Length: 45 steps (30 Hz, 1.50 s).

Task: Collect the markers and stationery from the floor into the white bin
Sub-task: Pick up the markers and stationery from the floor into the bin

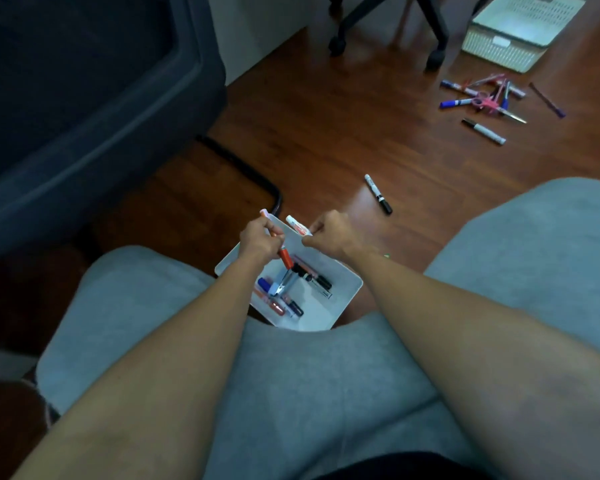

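- Left hand [260, 241] grasps an orange marker [285, 257] over the white bin [340, 292]; right hand [328, 235] clenches another marker [297, 225].
- Lower both low (2 markers bounce) before releasing.

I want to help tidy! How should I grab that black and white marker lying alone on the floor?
Pinch the marker from above, around its white middle. It lies flat on the bare floor with nothing touching it, so fingers fit either side.

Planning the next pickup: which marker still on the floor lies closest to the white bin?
The black-capped white marker lying alone just beyond the white bin; the other loose markers are piled far off, near the lattice basket.
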Each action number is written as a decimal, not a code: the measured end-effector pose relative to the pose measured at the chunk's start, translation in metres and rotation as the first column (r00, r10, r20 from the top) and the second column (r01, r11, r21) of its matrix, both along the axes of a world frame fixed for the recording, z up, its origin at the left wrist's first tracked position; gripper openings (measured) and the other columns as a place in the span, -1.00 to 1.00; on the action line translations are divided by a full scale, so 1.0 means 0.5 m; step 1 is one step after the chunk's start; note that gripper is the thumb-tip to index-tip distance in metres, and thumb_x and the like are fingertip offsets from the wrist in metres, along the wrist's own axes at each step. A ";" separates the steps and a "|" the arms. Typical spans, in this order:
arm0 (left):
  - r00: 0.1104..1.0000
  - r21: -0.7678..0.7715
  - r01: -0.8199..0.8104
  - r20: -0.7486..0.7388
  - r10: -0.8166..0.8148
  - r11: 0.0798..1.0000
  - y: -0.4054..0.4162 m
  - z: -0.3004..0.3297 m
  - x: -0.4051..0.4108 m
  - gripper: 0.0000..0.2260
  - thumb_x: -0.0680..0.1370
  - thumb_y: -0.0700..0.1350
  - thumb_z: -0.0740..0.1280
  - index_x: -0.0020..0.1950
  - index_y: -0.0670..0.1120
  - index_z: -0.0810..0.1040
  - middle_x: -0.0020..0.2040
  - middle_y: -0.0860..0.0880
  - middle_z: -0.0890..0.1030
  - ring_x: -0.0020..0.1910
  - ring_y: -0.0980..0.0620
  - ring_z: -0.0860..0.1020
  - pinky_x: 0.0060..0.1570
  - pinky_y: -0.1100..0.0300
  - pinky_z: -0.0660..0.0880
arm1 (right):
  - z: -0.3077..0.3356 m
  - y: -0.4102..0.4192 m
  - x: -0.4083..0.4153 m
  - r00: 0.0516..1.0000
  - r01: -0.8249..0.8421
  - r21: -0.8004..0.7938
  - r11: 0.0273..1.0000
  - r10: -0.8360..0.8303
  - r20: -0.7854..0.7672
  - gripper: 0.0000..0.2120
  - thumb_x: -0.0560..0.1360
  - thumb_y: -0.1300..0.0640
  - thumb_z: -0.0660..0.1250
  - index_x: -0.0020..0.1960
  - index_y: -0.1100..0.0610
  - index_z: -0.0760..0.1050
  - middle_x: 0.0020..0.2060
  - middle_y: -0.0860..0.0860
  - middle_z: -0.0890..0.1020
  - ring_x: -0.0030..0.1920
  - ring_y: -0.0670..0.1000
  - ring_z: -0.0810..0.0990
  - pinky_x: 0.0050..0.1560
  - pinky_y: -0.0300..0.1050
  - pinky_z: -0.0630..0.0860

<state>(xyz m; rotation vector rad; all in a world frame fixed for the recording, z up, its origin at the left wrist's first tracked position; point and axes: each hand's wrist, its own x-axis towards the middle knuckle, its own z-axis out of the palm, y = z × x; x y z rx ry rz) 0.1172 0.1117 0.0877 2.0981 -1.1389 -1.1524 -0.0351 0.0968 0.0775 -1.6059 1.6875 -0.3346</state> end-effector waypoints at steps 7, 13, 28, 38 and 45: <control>0.986 0.203 0.165 -0.052 -0.158 0.965 0.024 0.031 0.019 -0.91 0.57 -0.20 0.38 0.03 -0.17 0.51 0.01 -0.22 0.58 -0.01 -0.19 0.62 0.04 -0.01 0.61 | -0.020 0.028 -0.009 0.997 -0.077 0.058 0.995 0.077 0.011 -0.79 0.47 0.03 0.46 -0.09 0.18 0.72 -0.10 0.12 0.74 -0.11 0.07 0.67 -0.13 -0.11 0.58; 0.975 0.151 0.214 0.036 -0.221 0.965 -0.061 0.062 0.008 -0.89 0.57 -0.16 0.38 0.02 -0.19 0.55 -0.04 -0.23 0.61 -0.13 -0.13 0.63 -0.28 0.18 0.61 | 0.008 -0.046 -0.066 0.996 0.055 0.022 0.998 -0.056 0.067 -0.76 0.54 0.02 0.38 0.00 0.18 0.71 -0.06 0.11 0.73 -0.12 0.01 0.63 -0.13 -0.21 0.45; 0.882 0.144 0.465 0.018 -0.472 0.874 -0.228 -0.160 -0.189 -0.85 0.43 -0.20 0.54 -0.15 -0.14 0.58 -0.11 -0.12 0.60 -0.07 -0.02 0.57 0.13 0.06 0.56 | -0.165 -0.167 -0.260 0.932 0.345 0.039 0.938 -0.338 -0.133 -0.76 0.52 0.17 0.30 0.07 0.21 0.68 0.03 0.26 0.66 0.04 0.26 0.64 0.05 -0.04 0.56; 0.621 0.470 0.656 0.110 -0.776 0.591 -0.252 -0.292 -0.167 -0.65 0.21 -0.21 0.66 -0.21 -0.04 0.53 -0.22 -0.01 0.61 -0.24 -0.03 0.60 -0.13 0.14 0.61 | -0.337 -0.236 -0.317 0.922 0.330 -0.103 0.938 -0.344 -0.181 -0.59 0.53 0.02 0.36 0.34 0.11 0.50 0.20 0.22 0.47 0.19 0.30 0.54 0.25 0.10 0.51; 0.548 0.450 0.679 0.215 -0.808 0.580 -0.258 -0.312 -0.179 -0.73 0.29 -0.18 0.63 -0.28 -0.05 0.53 -0.15 -0.07 0.64 -0.18 -0.06 0.59 -0.12 0.18 0.53 | -0.353 -0.265 -0.321 0.947 0.166 -0.136 0.977 -0.196 -0.253 -0.71 0.55 0.07 0.34 0.25 0.09 0.60 0.09 0.19 0.44 0.11 0.25 0.52 0.19 0.11 0.50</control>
